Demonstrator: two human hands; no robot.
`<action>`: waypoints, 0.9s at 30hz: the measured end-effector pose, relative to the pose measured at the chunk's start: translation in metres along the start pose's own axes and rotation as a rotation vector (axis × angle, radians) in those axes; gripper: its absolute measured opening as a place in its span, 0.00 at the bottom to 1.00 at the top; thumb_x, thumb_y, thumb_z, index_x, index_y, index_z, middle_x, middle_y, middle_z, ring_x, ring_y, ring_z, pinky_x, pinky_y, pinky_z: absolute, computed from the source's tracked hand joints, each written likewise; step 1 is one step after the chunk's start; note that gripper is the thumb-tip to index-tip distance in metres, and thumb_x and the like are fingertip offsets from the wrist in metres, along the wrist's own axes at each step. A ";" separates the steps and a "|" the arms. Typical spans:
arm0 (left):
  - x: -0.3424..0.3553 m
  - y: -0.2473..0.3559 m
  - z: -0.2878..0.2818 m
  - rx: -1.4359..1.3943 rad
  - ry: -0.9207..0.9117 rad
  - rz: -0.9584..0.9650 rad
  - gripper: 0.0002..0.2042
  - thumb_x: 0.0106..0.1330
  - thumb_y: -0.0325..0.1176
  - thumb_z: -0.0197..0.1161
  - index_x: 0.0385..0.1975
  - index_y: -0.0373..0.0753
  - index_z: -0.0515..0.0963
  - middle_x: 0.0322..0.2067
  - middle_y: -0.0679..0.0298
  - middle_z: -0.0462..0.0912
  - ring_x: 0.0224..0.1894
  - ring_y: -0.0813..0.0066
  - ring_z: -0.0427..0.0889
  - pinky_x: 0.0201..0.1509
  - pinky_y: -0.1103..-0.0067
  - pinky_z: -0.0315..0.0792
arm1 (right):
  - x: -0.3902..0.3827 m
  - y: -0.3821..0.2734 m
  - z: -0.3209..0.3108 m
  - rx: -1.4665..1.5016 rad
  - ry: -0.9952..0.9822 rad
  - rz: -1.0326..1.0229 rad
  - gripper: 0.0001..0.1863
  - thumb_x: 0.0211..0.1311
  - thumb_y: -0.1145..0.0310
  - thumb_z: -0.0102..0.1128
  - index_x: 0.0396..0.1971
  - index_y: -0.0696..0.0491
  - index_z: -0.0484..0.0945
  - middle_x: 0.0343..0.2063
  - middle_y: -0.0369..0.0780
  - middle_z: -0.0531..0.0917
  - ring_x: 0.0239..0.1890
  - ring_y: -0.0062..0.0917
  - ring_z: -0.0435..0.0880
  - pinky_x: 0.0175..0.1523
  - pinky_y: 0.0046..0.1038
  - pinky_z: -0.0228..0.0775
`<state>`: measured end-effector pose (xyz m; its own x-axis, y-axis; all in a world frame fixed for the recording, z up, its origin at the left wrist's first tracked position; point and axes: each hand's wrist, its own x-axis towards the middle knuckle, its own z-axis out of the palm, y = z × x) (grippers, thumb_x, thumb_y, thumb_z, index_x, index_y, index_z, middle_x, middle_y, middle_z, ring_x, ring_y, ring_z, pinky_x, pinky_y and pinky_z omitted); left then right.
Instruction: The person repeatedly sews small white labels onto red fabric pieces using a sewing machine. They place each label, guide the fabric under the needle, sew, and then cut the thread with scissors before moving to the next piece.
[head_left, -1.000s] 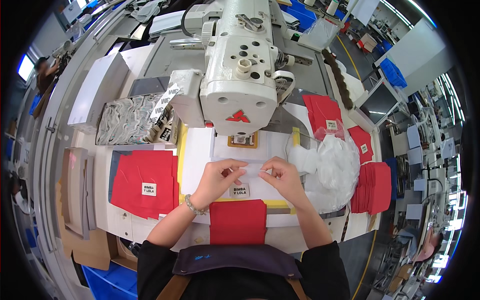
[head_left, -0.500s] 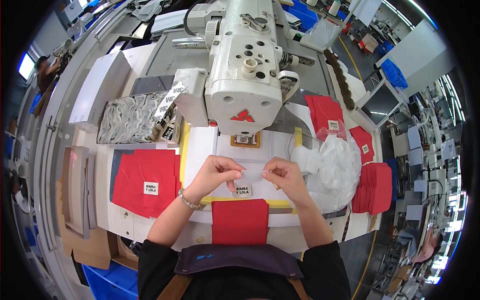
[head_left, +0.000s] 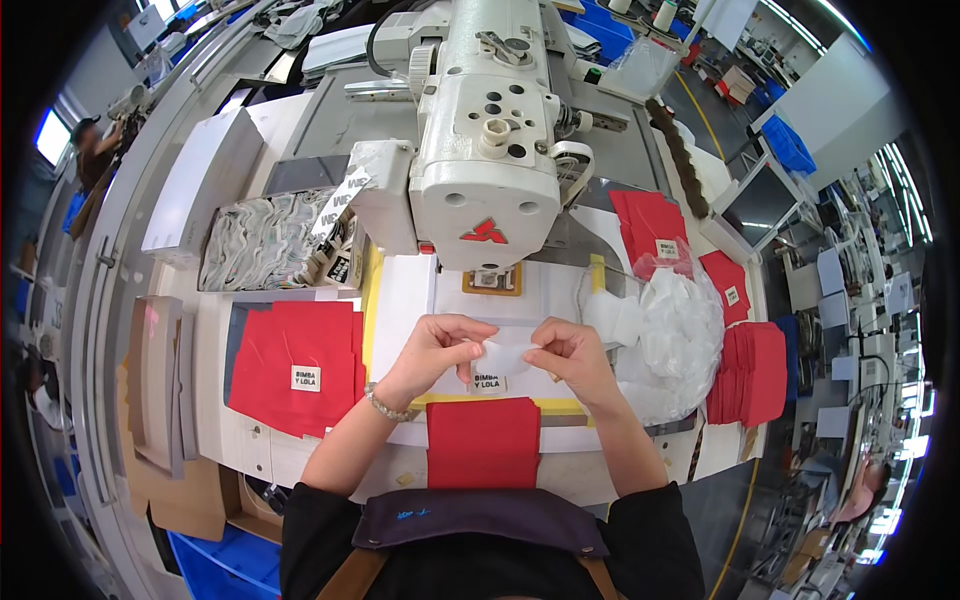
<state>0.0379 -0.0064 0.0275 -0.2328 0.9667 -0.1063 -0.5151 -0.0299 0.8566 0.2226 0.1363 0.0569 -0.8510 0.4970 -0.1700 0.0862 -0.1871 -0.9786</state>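
Observation:
Between my two hands stretches a small thin translucent white sheet (head_left: 508, 356), pinched at its left edge by my left hand (head_left: 445, 348) and at its right edge by my right hand (head_left: 568, 358). Just below it shows a white label (head_left: 490, 381) with dark print, close to the left fingertips; whether a finger touches it I cannot tell. In front of me lies a stack of red fabric pieces (head_left: 483, 443). The white sewing machine (head_left: 487, 190) stands beyond my hands, its small brass-coloured plate (head_left: 492, 280) under the head.
Red fabric with a label (head_left: 290, 365) is piled at left, below a box of folded label strips (head_left: 265, 240). A bag of white sheets (head_left: 668, 340) sits right of my hand, with more red pieces (head_left: 745, 375) beyond. An open cardboard box (head_left: 155, 385) stands far left.
My hands stay almost in place, still pinching the thin sheet. The whole view has shifted very slightly.

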 end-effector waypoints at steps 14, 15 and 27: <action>0.001 -0.003 -0.005 0.289 0.190 0.068 0.05 0.61 0.25 0.69 0.32 0.31 0.80 0.22 0.65 0.83 0.19 0.84 0.81 0.24 0.89 0.73 | 0.002 0.010 -0.004 -0.003 0.069 0.059 0.13 0.55 0.73 0.72 0.20 0.53 0.74 0.17 0.28 0.74 0.17 0.06 0.66 0.21 0.14 0.52; 0.003 -0.004 -0.006 0.282 0.209 0.064 0.05 0.62 0.25 0.68 0.32 0.31 0.80 0.23 0.64 0.83 0.19 0.84 0.81 0.24 0.89 0.73 | 0.000 0.012 -0.009 -0.042 0.071 0.082 0.12 0.55 0.72 0.72 0.21 0.53 0.74 0.17 0.28 0.74 0.17 0.06 0.66 0.21 0.14 0.53; 0.030 -0.010 -0.034 0.966 -0.016 0.367 0.05 0.60 0.26 0.67 0.35 0.35 0.82 0.36 0.60 0.86 0.35 0.69 0.86 0.40 0.78 0.80 | 0.003 0.019 -0.033 -1.025 0.289 -0.408 0.17 0.49 0.62 0.73 0.41 0.47 0.84 0.36 0.38 0.75 0.34 0.27 0.76 0.40 0.29 0.64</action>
<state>0.0081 0.0144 -0.0009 -0.2274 0.9427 0.2441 0.4689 -0.1137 0.8759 0.2391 0.1619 0.0345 -0.7729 0.5632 0.2923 0.3259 0.7476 -0.5788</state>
